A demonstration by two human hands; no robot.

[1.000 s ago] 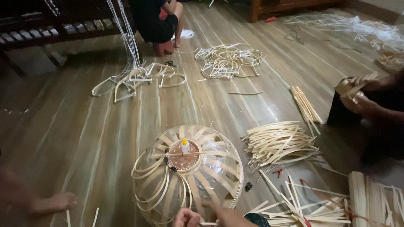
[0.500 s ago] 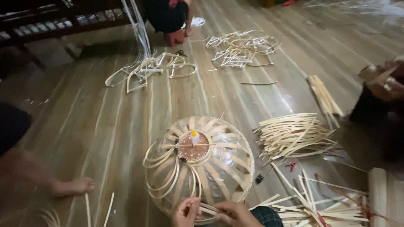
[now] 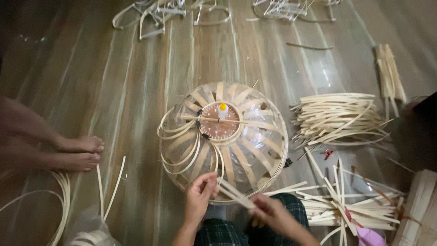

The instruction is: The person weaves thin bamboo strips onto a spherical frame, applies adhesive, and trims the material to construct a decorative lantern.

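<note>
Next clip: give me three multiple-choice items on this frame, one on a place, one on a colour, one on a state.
1. Where does the loose pile of bamboo strips lie relative to the domed bamboo frame?
A. to its right
B. to its left
C. on top of it

2. What colour is the cap of the small bottle at the frame's hub?
A. blue
B. yellow
C. black

3. What are the left hand and right hand doing?
A. resting flat on the floor
B. holding thin strips at the frame's near rim
C. holding scissors

Answers: 1 A, pile sits right of the frame; 2 B, cap looks yellow; 3 B, fingers pinch strips there.
</note>
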